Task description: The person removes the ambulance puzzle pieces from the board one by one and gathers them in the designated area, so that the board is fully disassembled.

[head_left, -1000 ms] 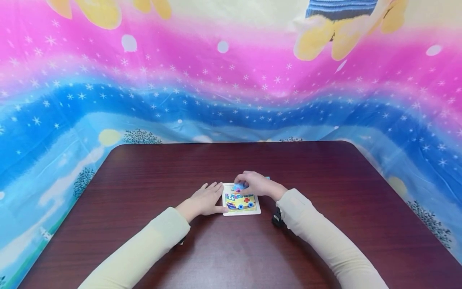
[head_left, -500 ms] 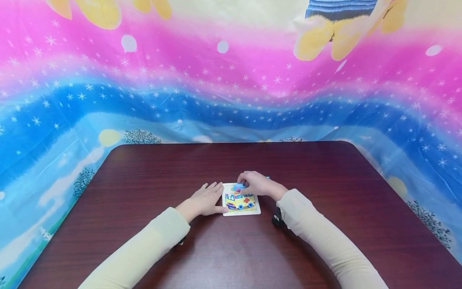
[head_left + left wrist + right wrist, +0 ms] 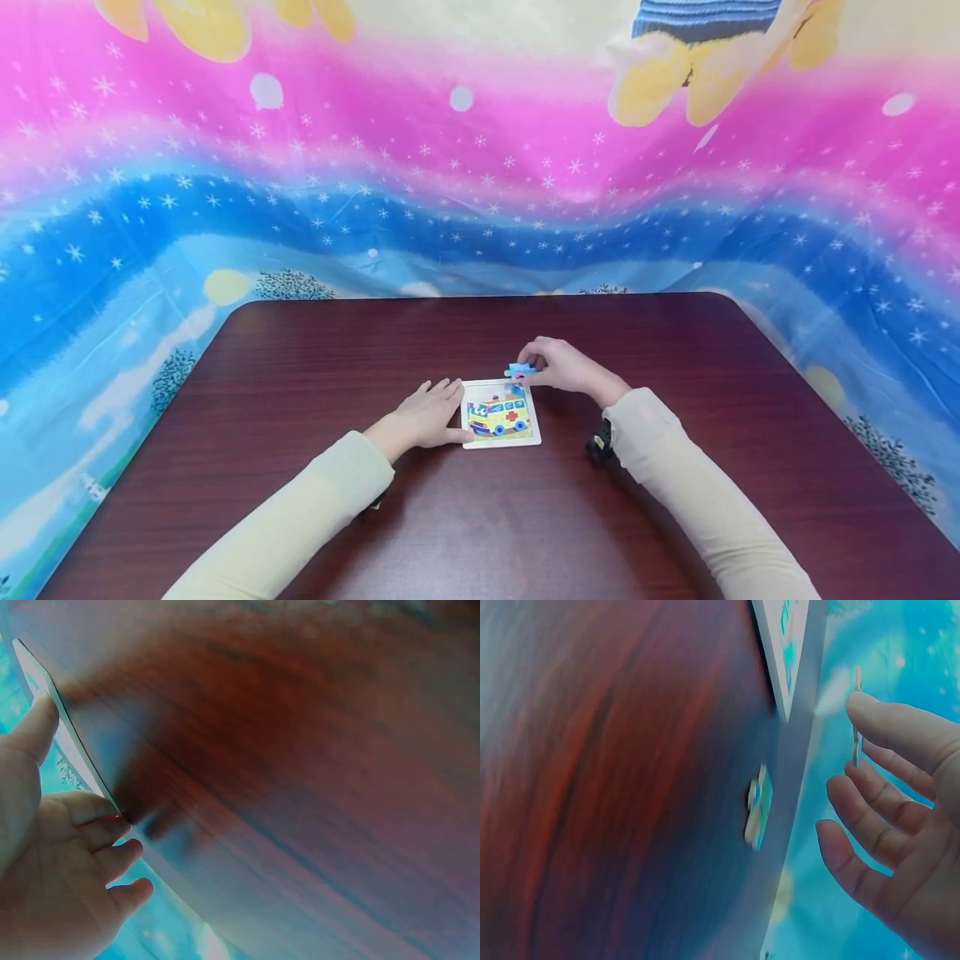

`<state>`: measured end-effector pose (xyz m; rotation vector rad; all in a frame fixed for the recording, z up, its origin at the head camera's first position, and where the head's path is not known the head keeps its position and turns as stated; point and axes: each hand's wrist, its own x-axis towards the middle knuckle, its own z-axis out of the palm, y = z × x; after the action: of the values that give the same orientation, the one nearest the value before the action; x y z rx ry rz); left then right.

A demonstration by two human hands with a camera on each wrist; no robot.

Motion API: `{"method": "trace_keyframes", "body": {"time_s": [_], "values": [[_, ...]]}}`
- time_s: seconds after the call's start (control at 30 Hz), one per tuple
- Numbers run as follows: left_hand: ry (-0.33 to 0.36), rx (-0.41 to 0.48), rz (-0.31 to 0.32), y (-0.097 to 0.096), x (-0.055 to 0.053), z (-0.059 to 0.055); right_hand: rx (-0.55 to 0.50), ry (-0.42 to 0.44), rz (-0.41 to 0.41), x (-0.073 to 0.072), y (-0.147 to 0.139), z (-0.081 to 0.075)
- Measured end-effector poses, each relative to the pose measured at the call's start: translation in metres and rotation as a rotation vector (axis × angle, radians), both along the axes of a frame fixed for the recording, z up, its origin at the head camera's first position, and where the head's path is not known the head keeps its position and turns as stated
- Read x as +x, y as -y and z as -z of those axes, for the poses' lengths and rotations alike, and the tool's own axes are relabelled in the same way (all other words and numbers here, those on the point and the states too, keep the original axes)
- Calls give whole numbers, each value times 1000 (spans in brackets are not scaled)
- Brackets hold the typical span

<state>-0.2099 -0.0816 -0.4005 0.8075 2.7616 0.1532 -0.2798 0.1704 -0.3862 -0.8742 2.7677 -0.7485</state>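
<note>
A square jigsaw board (image 3: 537,433) with a pale rim lies mid-table, showing a yellow ambulance with a red cross. My left hand (image 3: 423,414) rests along its left edge, fingers straight and thumb on the lower left corner. Between thumb and fingers, my right hand (image 3: 561,365) pinches a blue jigsaw piece (image 3: 517,371) just beyond the board's top right corner. In the right wrist view that held piece (image 3: 857,739) appears edge-on, raised off the table. The upper left of the picture is pale and plain, while blue shows at its upper right.
Another jigsaw piece (image 3: 759,810) lies on the table near the board's corner in the right wrist view; the right hand hides it in the head view. The dark wooden table (image 3: 315,350) meets a colourful patterned cloth (image 3: 480,192) at its far edge.
My right hand has lifted the blue jigsaw piece from over the board's upper part and moved it right and away, past the top edge. The left hand has stayed in place.
</note>
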Motion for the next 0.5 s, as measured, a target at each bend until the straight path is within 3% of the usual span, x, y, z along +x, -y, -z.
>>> {"method": "trace_keyframes", "body": {"time_s": [0.2,0.5], "values": [[-8,2,-1,0,-1,2,-38,11,51,-6,-28,-3],[-7,2,6,1,0,2,1,21,109,-11,-63,6]]}}
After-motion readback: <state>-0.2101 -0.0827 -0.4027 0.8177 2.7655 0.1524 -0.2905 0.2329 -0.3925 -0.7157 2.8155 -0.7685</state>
